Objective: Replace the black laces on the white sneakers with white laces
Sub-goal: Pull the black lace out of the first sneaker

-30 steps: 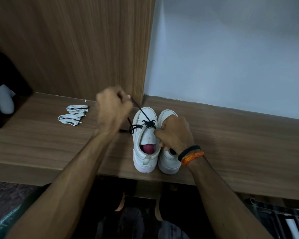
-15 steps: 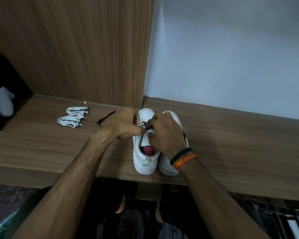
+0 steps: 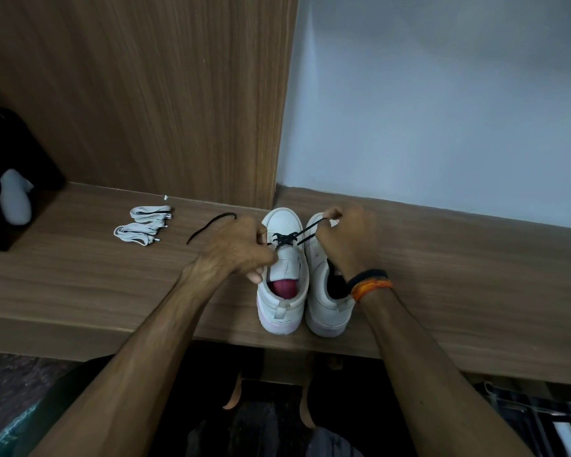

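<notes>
Two white sneakers stand side by side on a wooden shelf, toes toward the wall. The left sneaker keeps a black lace only across its front eyelets. My left hand grips that sneaker's left side by the tongue. My right hand pinches a strand of the black lace and holds it taut up and to the right, over the right sneaker. The lace's other end trails loose on the shelf to the left. Two bundled white laces lie farther left.
A wooden panel rises behind the white laces, a pale wall behind the sneakers. A black bag with a white object sits at the far left. The shelf's front edge runs just below the sneakers' heels.
My right hand has moved from the left sneaker's eyelets up and to the right, drawing a black lace strand out. My left hand stays at the sneaker's left side.
</notes>
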